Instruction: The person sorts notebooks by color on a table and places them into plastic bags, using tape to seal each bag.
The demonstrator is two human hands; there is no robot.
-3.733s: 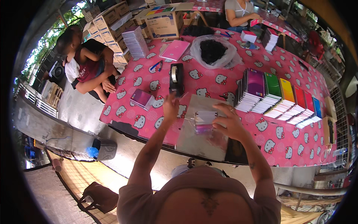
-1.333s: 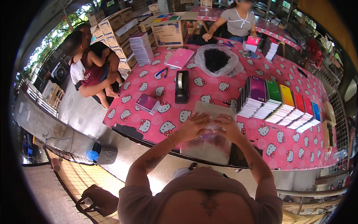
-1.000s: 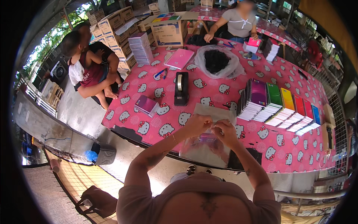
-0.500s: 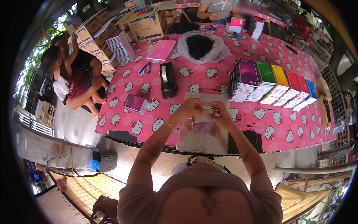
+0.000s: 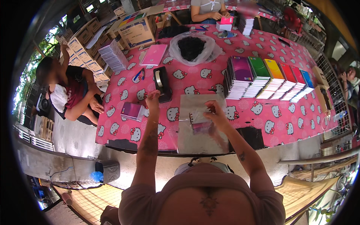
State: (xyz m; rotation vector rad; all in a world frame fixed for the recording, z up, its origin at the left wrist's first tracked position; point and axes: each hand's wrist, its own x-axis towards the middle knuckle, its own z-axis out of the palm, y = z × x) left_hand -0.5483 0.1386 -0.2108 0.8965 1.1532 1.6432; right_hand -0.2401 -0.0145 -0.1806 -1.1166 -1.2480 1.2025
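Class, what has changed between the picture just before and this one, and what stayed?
The left hand has moved away from the right hand, leftward to the tape dispenser; contact is unclear. The right hand stays by the small notebook. The tape dispenser and coloured notebook stacks stayed put.

Around our pink patterned table, we had a row of notebooks at three o'clock and a grey sheet at six. We had a tape dispenser at nine and a plastic bag at eleven.
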